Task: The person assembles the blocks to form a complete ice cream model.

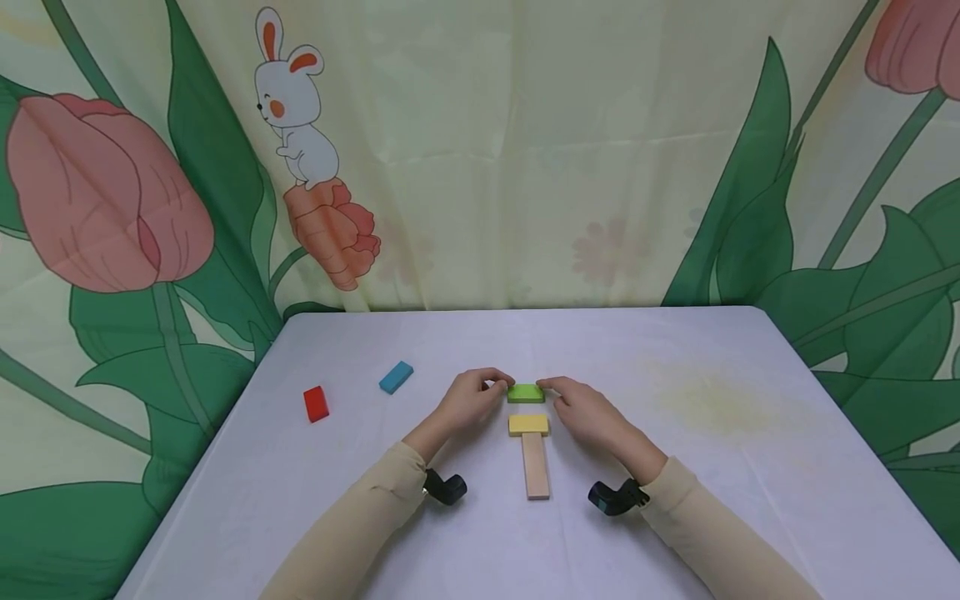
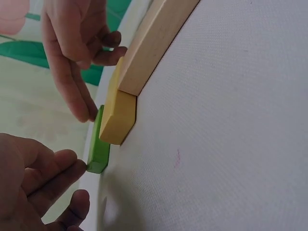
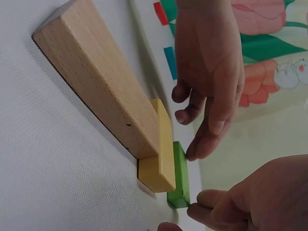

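A green block (image 1: 526, 393) lies on the table with a hand at each end. Fingertips of the left hand (image 1: 471, 398) touch its left end, and those of the right hand (image 1: 590, 412) meet its right end. Both hands have loosely extended fingers, not wrapped round it. Nearer the person, a yellow block (image 1: 528, 426) lies crosswise, with a slim gap between it and the green one. A long plain wooden block (image 1: 536, 468) runs from the yellow block's middle toward the person, making a T. In the left wrist view the yellow block (image 2: 115, 118) partly hides the green block (image 2: 99, 153).
To the left on the white-covered table (image 1: 675, 517) are a blue block (image 1: 396, 377) and, farther out, a red block (image 1: 316, 404). Behind the table's back edge hangs a curtain (image 1: 487, 167) printed with tulips and a rabbit.
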Action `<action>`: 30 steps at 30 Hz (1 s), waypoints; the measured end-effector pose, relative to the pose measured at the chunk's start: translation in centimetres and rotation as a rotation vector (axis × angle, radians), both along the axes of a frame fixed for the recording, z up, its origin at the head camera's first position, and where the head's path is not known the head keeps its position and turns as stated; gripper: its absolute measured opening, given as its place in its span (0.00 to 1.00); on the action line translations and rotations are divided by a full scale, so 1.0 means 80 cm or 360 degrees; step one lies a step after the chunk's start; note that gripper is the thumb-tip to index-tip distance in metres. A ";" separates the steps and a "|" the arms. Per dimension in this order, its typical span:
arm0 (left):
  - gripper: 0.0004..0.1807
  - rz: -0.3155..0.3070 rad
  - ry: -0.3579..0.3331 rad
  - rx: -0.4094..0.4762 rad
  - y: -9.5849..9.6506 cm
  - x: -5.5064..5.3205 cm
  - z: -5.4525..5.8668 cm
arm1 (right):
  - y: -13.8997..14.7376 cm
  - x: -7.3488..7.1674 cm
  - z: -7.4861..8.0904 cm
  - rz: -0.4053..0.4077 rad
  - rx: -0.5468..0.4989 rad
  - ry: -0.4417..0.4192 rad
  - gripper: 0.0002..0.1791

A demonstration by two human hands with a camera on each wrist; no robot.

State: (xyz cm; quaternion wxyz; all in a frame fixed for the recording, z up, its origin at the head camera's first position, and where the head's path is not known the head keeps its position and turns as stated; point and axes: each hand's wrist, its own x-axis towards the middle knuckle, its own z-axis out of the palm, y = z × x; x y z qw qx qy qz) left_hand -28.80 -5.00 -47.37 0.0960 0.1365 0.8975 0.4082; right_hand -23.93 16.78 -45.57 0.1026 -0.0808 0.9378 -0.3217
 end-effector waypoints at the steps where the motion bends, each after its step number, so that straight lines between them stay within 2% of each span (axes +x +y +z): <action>1: 0.14 -0.0001 -0.0001 -0.0003 0.000 0.001 0.000 | 0.000 0.000 0.000 -0.0002 0.0000 -0.0006 0.25; 19: 0.14 -0.0042 0.0017 -0.0038 0.000 0.012 0.001 | 0.005 0.013 0.002 0.0018 0.0016 -0.0005 0.25; 30: 0.14 -0.0022 -0.0007 -0.0054 -0.002 0.024 0.004 | 0.004 0.019 0.002 0.0020 0.0055 0.0026 0.23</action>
